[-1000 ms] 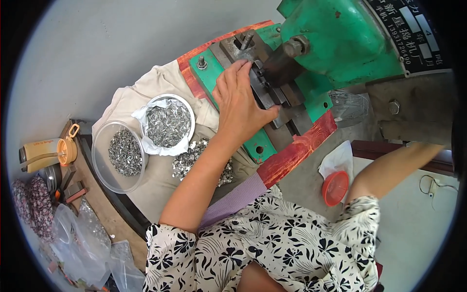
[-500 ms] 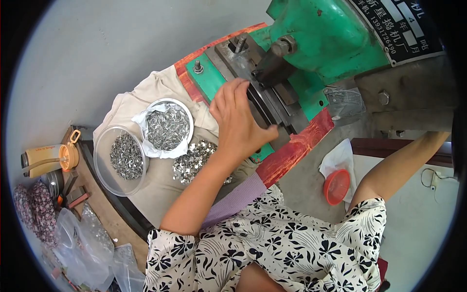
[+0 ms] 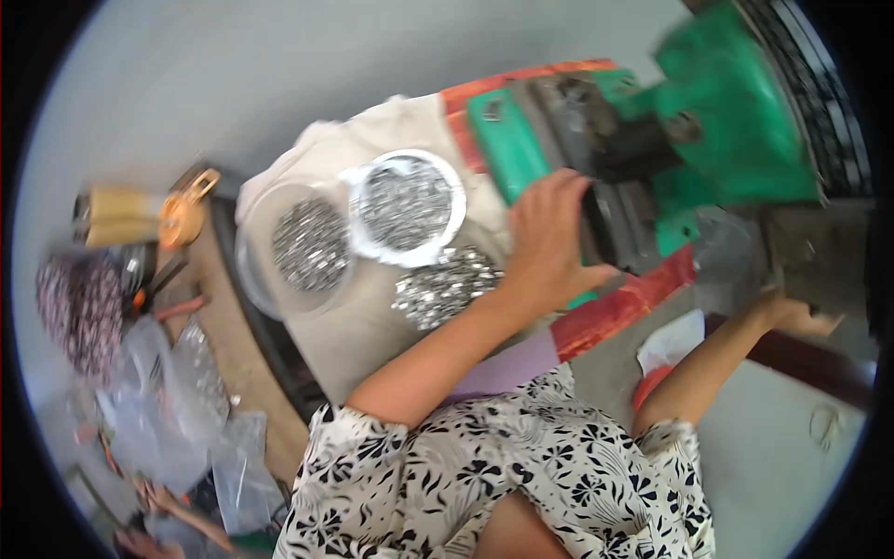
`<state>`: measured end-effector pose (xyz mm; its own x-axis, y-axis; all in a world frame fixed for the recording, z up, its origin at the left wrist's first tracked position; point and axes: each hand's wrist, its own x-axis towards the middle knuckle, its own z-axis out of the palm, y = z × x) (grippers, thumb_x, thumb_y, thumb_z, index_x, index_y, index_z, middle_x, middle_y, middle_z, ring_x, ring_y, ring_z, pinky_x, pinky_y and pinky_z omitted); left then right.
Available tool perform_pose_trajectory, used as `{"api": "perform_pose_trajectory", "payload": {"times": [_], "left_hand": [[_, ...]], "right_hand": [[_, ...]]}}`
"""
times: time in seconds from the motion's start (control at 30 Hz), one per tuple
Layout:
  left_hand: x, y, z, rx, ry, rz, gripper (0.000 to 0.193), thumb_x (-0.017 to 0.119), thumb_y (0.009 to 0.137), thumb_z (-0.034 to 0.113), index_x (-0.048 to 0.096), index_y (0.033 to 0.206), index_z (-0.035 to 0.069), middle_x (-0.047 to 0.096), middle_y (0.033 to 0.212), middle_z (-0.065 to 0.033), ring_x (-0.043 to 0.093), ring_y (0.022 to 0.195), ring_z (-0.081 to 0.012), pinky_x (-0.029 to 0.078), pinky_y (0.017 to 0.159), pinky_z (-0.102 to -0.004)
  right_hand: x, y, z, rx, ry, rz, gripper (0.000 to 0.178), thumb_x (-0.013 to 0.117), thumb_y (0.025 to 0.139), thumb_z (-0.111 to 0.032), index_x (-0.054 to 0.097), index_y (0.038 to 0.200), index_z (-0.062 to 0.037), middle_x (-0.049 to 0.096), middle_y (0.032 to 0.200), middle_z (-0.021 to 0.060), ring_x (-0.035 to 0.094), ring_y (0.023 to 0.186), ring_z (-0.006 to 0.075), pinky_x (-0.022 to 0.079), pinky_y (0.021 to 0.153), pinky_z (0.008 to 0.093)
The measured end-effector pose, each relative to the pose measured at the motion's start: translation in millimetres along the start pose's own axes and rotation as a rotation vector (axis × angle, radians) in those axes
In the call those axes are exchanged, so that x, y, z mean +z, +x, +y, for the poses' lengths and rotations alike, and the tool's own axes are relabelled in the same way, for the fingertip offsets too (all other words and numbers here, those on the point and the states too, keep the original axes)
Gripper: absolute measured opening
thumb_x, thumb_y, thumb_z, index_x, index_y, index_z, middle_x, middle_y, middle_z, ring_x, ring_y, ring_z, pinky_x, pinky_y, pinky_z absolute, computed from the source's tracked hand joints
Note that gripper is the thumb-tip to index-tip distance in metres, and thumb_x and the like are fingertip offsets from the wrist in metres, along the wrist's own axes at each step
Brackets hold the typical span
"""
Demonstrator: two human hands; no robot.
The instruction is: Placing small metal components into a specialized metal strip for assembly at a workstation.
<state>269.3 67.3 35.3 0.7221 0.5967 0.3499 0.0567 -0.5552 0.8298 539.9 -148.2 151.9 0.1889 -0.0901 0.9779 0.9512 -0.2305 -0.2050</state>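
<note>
My left hand (image 3: 549, 233) is at the tooling of a green press (image 3: 736, 121), its thumb spread well apart from the fingers and nothing visible between them. The fingertips reach the dark metal die (image 3: 610, 219) under the ram (image 3: 643, 149); whether they touch it is blurred. Far to the right, my right hand (image 3: 792, 312) is curled beside the press's side, with a small dark end showing in it; what it grips cannot be made out. Left of my left forearm lies a heap of shiny metal pieces (image 3: 447, 287) on a beige cloth (image 3: 345, 359).
A lined white bowl (image 3: 458, 210) and a clear tub (image 3: 250, 279) hold small metal parts. Farther left are an orange-lidded container (image 3: 180, 221) and plastic bags (image 3: 158, 419). A red basin (image 3: 650, 382) sits low at right. Another person's hands (image 3: 154, 503) show at lower left.
The view has swung, so the press and bowls appear farther right. My right hand has come into view at the press's side. My left hand keeps its spread shape by the die.
</note>
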Motion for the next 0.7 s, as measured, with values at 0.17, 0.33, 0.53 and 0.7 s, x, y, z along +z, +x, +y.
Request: {"api": "perform_pose_trajectory", "payload": {"times": [0.17, 0.33, 0.53, 0.7], "left_hand": [[-2, -4, 6, -0.053, -0.099, -0.029, 0.110, 0.093, 0.054, 0.024, 0.032, 0.144, 0.004, 0.036, 0.140, -0.0198, 0.037, 0.129, -0.0403, 0.032, 0.105, -0.0505], [-11, -12, 13, -0.066, -0.097, -0.011, 0.098, 0.087, 0.062, 0.014, 0.032, 0.142, 0.001, 0.037, 0.134, -0.0198, 0.039, 0.124, -0.0401, 0.036, 0.102, -0.0466], [-17, -25, 20, -0.063, -0.173, -0.047, 0.086, 0.081, 0.069, 0.010, 0.034, 0.140, -0.001, 0.038, 0.131, -0.0213, 0.041, 0.123, -0.0413, 0.036, 0.107, -0.0459], [-26, -40, 22, -0.049, -0.189, -0.078, 0.077, 0.078, 0.072, 0.008, 0.038, 0.138, -0.001, 0.041, 0.127, -0.0207, 0.043, 0.120, -0.0405, 0.039, 0.104, -0.0449]], "right_hand": [[31, -131, -85, 0.552, -0.075, -0.764, 0.026, 0.057, 0.098, -0.010, 0.062, 0.119, 0.0049, 0.065, 0.116, 0.0118, 0.061, 0.105, 0.0206, 0.045, 0.095, 0.0289], [37, -139, -49, 0.774, 0.142, -1.121, 0.035, 0.053, 0.100, -0.011, 0.057, 0.128, 0.0086, 0.064, 0.119, 0.0094, 0.058, 0.105, 0.0134, 0.045, 0.093, 0.0279], [54, -125, -93, 0.966, 0.291, -0.969, 0.025, 0.056, 0.098, -0.010, 0.060, 0.117, 0.0060, 0.064, 0.103, 0.0064, 0.056, 0.094, 0.0129, 0.044, 0.087, 0.0250], [7, -140, -107, 0.746, 0.124, -0.920, 0.010, 0.062, 0.093, -0.008, 0.057, 0.095, 0.0002, 0.054, 0.083, 0.0013, 0.052, 0.079, 0.0107, 0.045, 0.073, 0.0272]]}}
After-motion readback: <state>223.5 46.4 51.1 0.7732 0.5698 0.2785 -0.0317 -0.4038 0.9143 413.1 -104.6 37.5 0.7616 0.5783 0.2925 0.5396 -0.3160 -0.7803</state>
